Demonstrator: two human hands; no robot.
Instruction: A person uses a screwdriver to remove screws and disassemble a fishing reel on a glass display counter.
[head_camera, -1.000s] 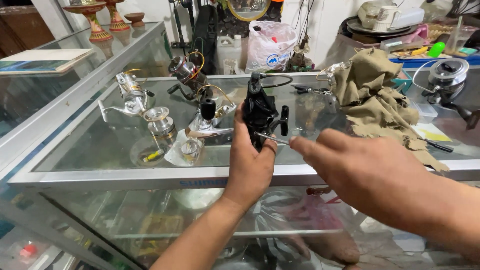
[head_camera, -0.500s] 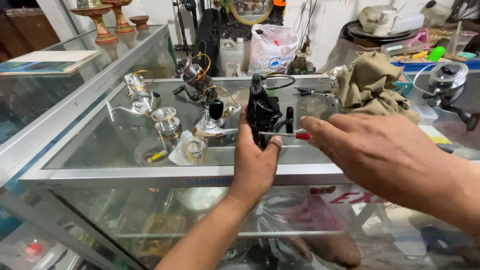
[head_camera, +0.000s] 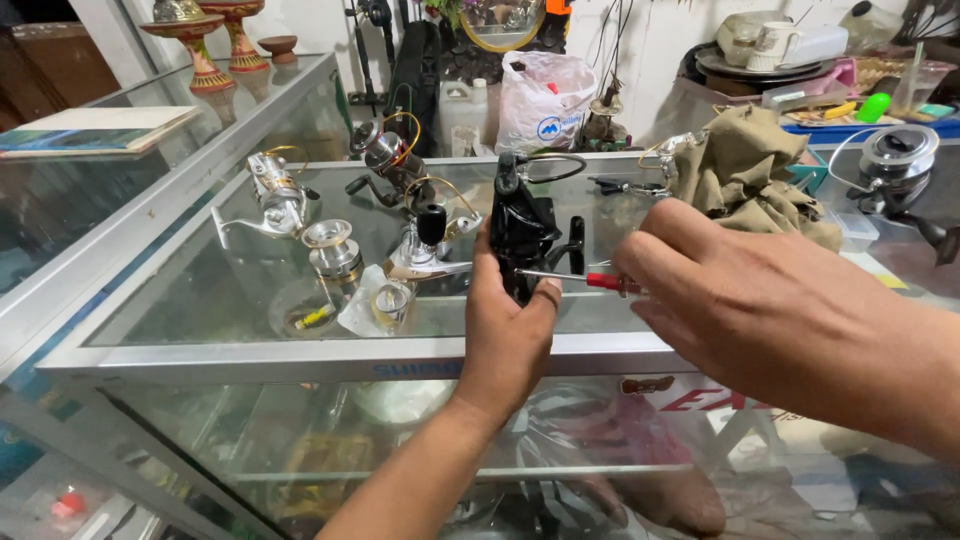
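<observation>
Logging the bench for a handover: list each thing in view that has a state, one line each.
black fishing reel: upright, held in left hand
red-handled screwdriver: level, tip at the reel, held in right hand
silver spool: off its reel, standing on glass counter
khaki cloth: crumpled
white plastic bag: upright, full

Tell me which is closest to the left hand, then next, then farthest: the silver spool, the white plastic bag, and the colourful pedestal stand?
1. Silver spool, just left of the left hand on the glass.
2. White plastic bag, behind, past the counter.
3. Colourful pedestal stand, far back left corner.
</observation>
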